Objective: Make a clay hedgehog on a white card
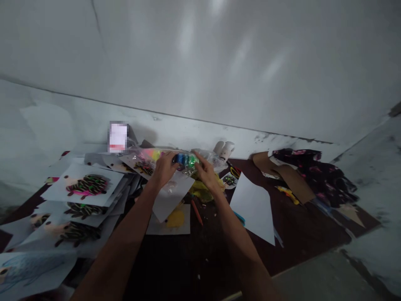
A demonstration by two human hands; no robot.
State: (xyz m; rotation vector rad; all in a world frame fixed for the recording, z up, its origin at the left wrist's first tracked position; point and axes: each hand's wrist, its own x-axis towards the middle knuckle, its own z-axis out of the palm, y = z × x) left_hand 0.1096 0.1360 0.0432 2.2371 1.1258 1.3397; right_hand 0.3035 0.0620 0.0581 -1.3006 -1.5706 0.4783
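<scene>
Both of my hands reach to the back of the dark table, around a clear plastic pack with blue, green, yellow and pink contents. What the contents are I cannot make out. My left hand grips the pack beside the blue part, fingers curled. On the green part, my right hand closes its fingers from the other side. Below the pack lie a crumpled yellow plastic bag, a white sheet and an orange stick-like pencil or crayon. A paper with a yellow figure lies nearer me.
Stacked papers with spiky hedgehog-like pictures cover the left side. To the right lie a white sheet, a yellow cutter-like tool, brown cardboard and dark patterned cloth. A white cup-like object stands against the wall.
</scene>
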